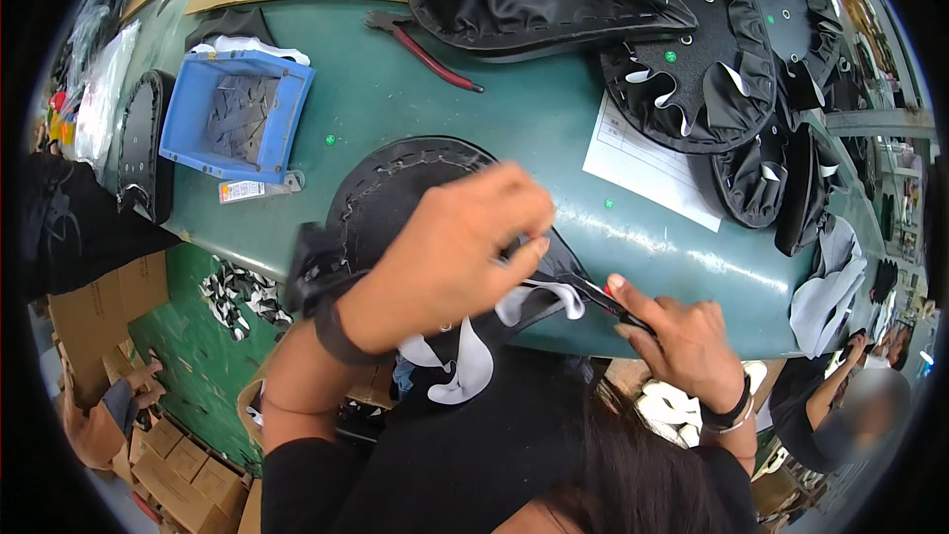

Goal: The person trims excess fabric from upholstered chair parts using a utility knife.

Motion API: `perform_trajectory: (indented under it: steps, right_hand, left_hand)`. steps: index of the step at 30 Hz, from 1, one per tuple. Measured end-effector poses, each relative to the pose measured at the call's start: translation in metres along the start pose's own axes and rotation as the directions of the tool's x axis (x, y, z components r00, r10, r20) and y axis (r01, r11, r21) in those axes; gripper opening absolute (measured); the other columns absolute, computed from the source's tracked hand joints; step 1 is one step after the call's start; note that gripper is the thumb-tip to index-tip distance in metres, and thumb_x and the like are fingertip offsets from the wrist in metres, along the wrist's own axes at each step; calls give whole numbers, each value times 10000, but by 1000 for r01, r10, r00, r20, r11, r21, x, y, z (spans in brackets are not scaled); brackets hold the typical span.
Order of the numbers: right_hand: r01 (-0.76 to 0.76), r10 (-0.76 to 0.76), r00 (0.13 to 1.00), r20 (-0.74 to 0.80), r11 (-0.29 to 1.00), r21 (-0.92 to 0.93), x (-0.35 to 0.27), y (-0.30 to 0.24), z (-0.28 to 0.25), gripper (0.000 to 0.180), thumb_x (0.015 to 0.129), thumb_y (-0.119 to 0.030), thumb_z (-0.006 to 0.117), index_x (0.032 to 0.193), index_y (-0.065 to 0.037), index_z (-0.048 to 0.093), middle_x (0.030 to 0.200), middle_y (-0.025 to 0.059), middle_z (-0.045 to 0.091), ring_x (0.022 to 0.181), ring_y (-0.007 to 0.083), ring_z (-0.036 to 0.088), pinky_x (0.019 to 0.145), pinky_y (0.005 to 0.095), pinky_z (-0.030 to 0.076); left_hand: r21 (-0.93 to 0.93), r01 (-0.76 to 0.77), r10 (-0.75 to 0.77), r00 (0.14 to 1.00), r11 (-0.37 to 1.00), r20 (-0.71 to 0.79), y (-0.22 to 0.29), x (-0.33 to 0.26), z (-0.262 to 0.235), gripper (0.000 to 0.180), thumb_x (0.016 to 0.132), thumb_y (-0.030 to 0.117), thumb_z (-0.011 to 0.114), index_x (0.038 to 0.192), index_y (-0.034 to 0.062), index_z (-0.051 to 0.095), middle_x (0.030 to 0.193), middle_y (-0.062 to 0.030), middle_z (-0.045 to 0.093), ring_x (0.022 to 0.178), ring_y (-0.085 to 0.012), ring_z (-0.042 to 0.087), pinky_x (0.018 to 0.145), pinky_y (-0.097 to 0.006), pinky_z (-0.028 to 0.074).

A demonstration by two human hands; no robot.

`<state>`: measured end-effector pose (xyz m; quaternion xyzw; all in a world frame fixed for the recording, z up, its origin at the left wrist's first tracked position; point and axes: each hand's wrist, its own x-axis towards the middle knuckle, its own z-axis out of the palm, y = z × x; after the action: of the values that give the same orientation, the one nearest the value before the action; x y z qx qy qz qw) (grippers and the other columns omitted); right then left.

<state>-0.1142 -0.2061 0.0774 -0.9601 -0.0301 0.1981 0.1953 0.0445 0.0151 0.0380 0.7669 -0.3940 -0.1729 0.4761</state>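
Nearest me, my right hand [682,336] grips a red-handled cutter [611,303], fingers closed round it, its tip against a white tab [549,299] on the black cover piece [395,193] at the near edge of the green table [415,99]. My left hand [445,257] lies over that piece, thumb and fingertips pinched on material by the tab. I judge this a trimming step; the next cut calls for the tab held taut and the blade kept off the stitching. Farther off sit 1 blue bin [237,114], red pliers [425,49], a white sheet [647,163], and stacked black covers [692,59].
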Motion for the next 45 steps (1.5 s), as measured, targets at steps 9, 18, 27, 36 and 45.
perform_trajectory:
  steps: [9,18,27,36,45]
  right_hand:
    - [-9,8,1000,-16,995,-102,12,-15,0,562,865,-280,664,1396,-235,484,575,80,518,471,304,540,455,399,393]
    - [-110,159,922,-352,982,154,4,-35,38,562,846,-231,694,1371,-156,510,607,114,546,504,335,557,481,429,418]
    - [-202,197,966,-170,979,-11,33,-25,11,532,882,-216,647,1387,-173,485,720,122,636,607,357,586,546,414,404]
    - [-257,336,942,22,675,692,44,-29,39,475,953,-214,562,1390,-99,417,1188,236,604,817,468,619,738,495,489]
    - [169,-181,983,26,952,254,10,-5,17,460,906,-318,617,1344,-201,535,812,123,666,665,357,631,614,413,490]
  left_hand:
    - [56,-62,57,995,996,86,-10,1,16,298,732,191,729,554,61,529,631,-51,478,634,-214,465,550,-349,366]
    - [-922,213,-381,921,324,79,-12,14,1,230,757,50,662,618,6,484,731,-49,535,702,-103,483,649,-261,399]
    - [632,71,-189,975,772,121,16,19,4,366,725,392,756,708,70,583,726,-79,589,639,-285,592,542,-365,447]
    - [-451,338,-340,937,826,79,-15,29,-6,271,814,177,685,615,59,543,615,13,496,611,-125,490,590,-260,340]
    - [-961,-185,-236,944,203,-232,13,37,-27,274,935,232,551,731,92,434,969,-129,547,721,-137,524,631,-283,510]
